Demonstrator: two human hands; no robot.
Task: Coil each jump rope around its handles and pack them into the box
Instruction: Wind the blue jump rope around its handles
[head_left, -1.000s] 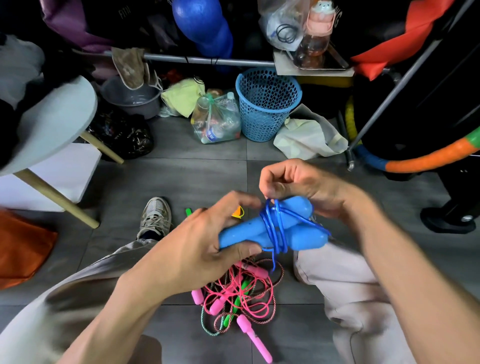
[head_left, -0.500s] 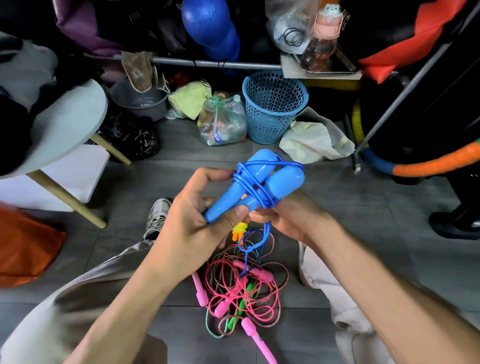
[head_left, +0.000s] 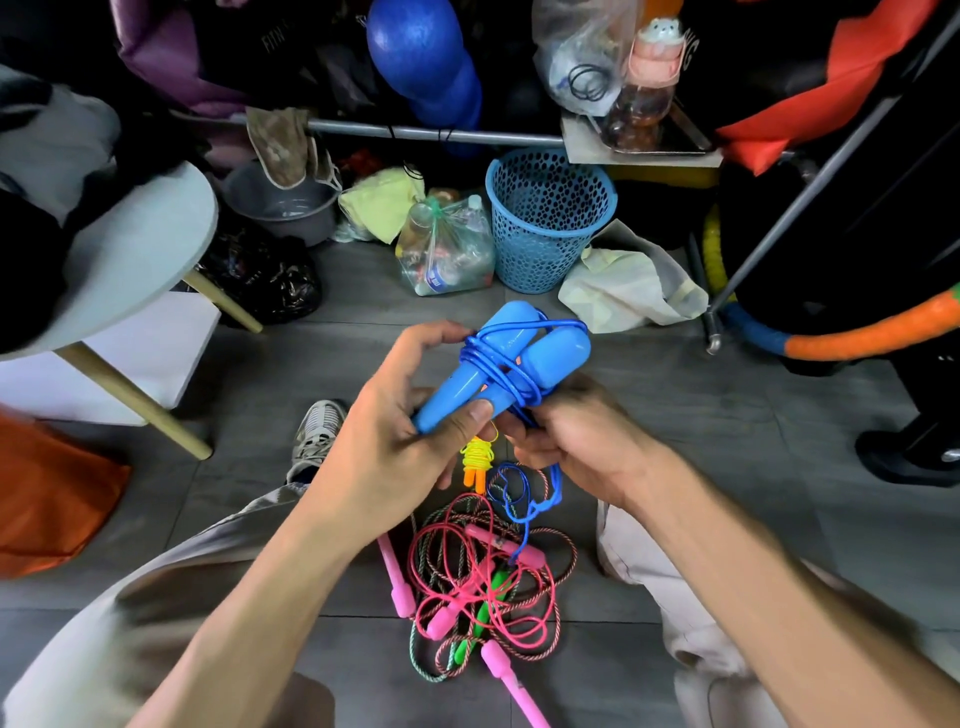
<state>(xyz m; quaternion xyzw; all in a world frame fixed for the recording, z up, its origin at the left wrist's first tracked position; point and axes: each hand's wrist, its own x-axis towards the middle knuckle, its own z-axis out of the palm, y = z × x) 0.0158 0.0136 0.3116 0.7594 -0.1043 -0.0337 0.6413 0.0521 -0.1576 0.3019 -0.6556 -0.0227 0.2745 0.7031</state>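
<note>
Pointing up-right — blue handles, left hand gripping

Bare forearms; beige trousers; grey-white mesh sneaker.

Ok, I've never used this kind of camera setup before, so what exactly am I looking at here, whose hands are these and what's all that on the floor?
There is no machine here. The one view comes from a wide-angle camera worn on a person's head, looking down at their own two hands. The left hand grips a pair of blue plastic jump-rope handles held side by side. The blue cord is already wound around them several times, and the right hand holds the cord below them; its loose tail hangs toward the floor. On the grey tiled floor between the legs lies a tangled pile of pink and green jump ropes, not coiled. A small yellow and orange bundle lies beyond it. I see no packing box.
</note>
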